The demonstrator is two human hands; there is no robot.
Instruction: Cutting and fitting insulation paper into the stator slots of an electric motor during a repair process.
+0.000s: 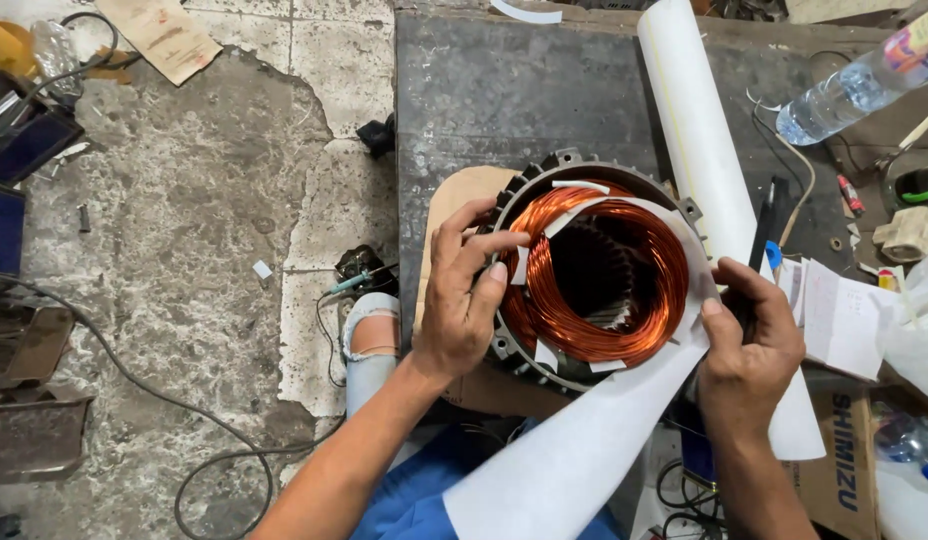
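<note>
Hands point(604, 320) flank copper-wound stator point(594, 275); both touching.

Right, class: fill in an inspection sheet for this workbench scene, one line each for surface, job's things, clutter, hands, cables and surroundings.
Surface: dark, scuffed metal slab on a worn, patchy floor.
Job's things: motor stator with copper winding, white paper strips tucked in; a long white sheet runs around its right side.
Clutter: rolled white paper, plastic water bottle, loose paper notes, cardboard box.
Hands: left hand with its grip on the winding's left edge; right hand pinching the white sheet.
Cables: black cable across the floor.
Surroundings: torn jeans knee, cardboard scrap.
</note>
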